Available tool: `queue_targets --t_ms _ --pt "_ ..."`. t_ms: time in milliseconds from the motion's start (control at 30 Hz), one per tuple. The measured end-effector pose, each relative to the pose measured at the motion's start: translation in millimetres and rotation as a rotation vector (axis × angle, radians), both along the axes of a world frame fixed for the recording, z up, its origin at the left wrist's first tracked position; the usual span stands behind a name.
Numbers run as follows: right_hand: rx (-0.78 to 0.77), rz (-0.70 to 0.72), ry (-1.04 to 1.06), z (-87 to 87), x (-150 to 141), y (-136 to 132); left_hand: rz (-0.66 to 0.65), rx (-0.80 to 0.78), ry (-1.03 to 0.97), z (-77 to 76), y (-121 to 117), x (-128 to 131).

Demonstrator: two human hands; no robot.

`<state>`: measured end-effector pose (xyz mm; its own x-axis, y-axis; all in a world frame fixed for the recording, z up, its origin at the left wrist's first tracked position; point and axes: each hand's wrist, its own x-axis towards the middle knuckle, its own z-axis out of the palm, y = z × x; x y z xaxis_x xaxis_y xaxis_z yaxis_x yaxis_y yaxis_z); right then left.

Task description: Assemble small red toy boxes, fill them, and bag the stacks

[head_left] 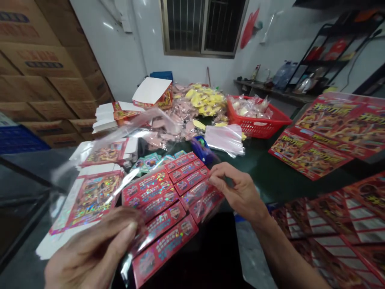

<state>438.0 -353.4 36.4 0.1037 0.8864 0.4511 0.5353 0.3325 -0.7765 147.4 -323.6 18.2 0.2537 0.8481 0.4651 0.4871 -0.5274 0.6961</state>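
In front of me two side-by-side rows of small red printed boxes (pixel 164 237) form a block, with clear film shining over part of it. My left hand (pixel 93 249) is closed, thumb against fingers, on the clear plastic bag (pixel 128 176) at the block's left side. The bag's loose part stands up to the left, over flattened cartons. My right hand (pixel 237 190) pinches at the block's right edge, where film also glints; its fingertips partly cover what they grip. Behind the block lie small green-blue cards (pixel 150 161) and a blue container (pixel 202 149).
Flattened printed cartons (pixel 96 194) are stacked at left. Pink and yellow bagged pieces (pixel 206 100) pile up at the back, beside a red basket (pixel 255 125) of bagged items. Clear bags (pixel 224 139) lie nearer. Wrapped red packs (pixel 331 128) and open boxes (pixel 331 216) fill the right.
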Motion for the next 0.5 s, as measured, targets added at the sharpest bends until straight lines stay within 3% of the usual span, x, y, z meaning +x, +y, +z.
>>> queue_targets --t_ms 167,267,500 --pt "-0.009 -0.155 -0.135 9.8 3 -12 -0.011 0.076 -0.090 12.1 7 22" --pt "-0.014 -0.168 -0.180 13.6 8 -14 0.047 0.039 -0.122 16.8 8 33" --pt "-0.139 -0.018 0.206 11.0 10 -18 0.171 -0.075 -0.143 11.9 6 32"
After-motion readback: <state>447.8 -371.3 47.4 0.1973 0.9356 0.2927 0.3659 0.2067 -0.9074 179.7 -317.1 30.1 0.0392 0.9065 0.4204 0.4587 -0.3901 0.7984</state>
